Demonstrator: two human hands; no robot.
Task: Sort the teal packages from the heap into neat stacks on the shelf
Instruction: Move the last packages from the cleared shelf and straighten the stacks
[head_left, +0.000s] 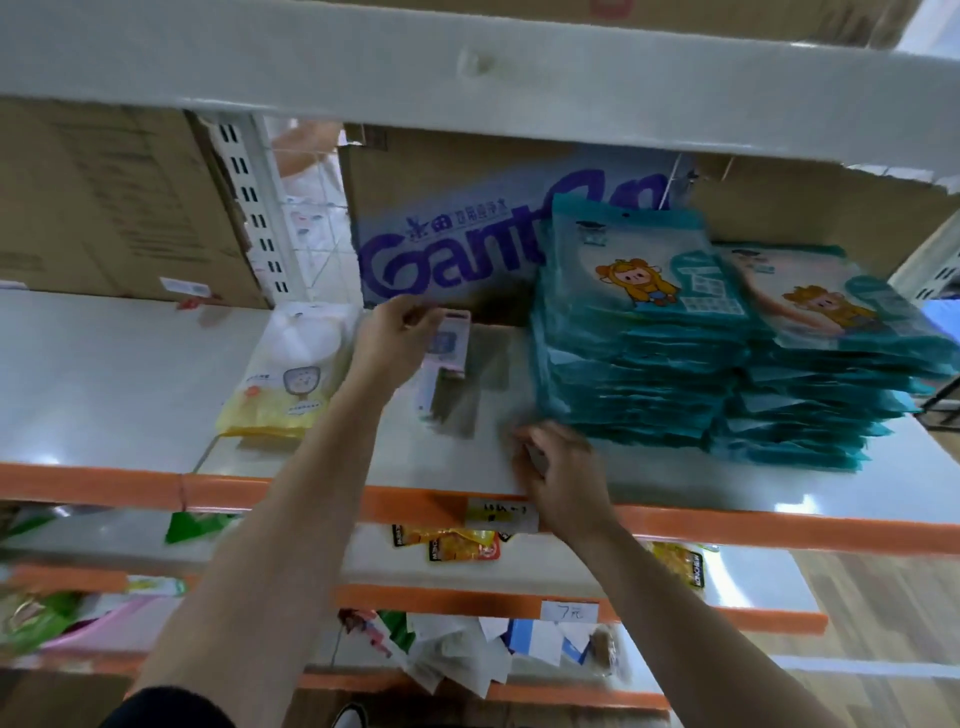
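Head view is showing two bare arms reaching to a white shelf (130, 374) with an orange front edge. A brown box (441, 234) with big blue letters is sitting at the back of the shelf.

The teal packs (639, 353) are lying in two stacks, in front of the box and to its right. The two stacks are touching side by side. The stack nearer the box is standing a bit taller, and its top pack is tilting up at the back. Each top pack is showing a cartoon figure with yellow hair.

The left hand (400, 338) is reaching in front of the box, near its left end. Its fingers are curling round a small pink pack (449, 343) and holding it by the top. The pink pack is looking blurry, so it is not clear if it is touching the shelf.

The right hand (561, 478) is hanging farther out from the box, at the front edge of the shelf. It is just beside the bottom front corner of the nearer stack. Its fingers are curling in, but the hand is looking blurry, so nobody can tell if it is holding anything.

A yellow pack (291, 374) is lying to the left of the box, nearer the front. A small yellow tag (501, 514) is sticking to the orange edge, below the box.
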